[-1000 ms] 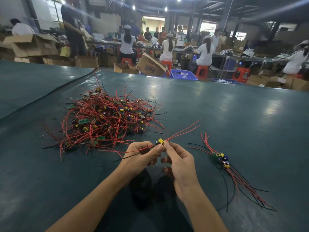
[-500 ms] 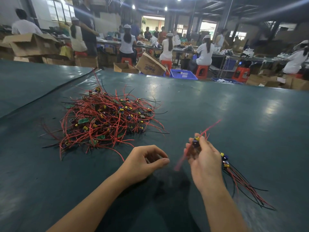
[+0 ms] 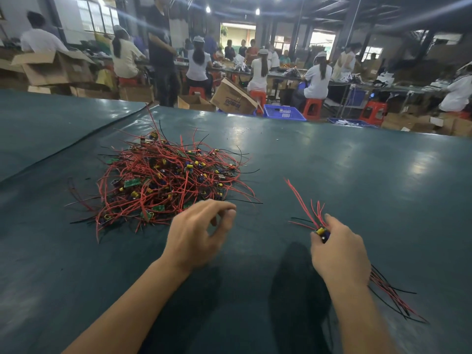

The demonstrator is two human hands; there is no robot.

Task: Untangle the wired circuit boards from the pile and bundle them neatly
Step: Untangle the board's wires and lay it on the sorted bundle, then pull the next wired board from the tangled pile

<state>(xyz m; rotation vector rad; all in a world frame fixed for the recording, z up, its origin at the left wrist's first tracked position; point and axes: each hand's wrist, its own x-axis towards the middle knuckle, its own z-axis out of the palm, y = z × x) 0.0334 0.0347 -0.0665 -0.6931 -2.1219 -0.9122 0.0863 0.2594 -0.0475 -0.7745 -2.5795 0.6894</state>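
One tangled, red-wired pile (image 3: 166, 182); left hand (image 3: 196, 236) loose and empty, right hand (image 3: 339, 251) seemingly pinching a yellow-capped board (image 3: 322, 231).

dark green table cover (image 3: 332, 175), seamed at left | tilted cardboard box (image 3: 232, 99) beyond far edge | blue plastic crate (image 3: 283, 112) just beside it | red stools (image 3: 313, 107) under seated workers (image 3: 318, 80) in white | open carton (image 3: 53, 67) far left | ceiling lamps (image 3: 208, 8) lit

Item: tilted cardboard box (image 3: 233, 99), which carried blue printed lettering, upside down and too blurred to read with certainty; nothing else was legible.
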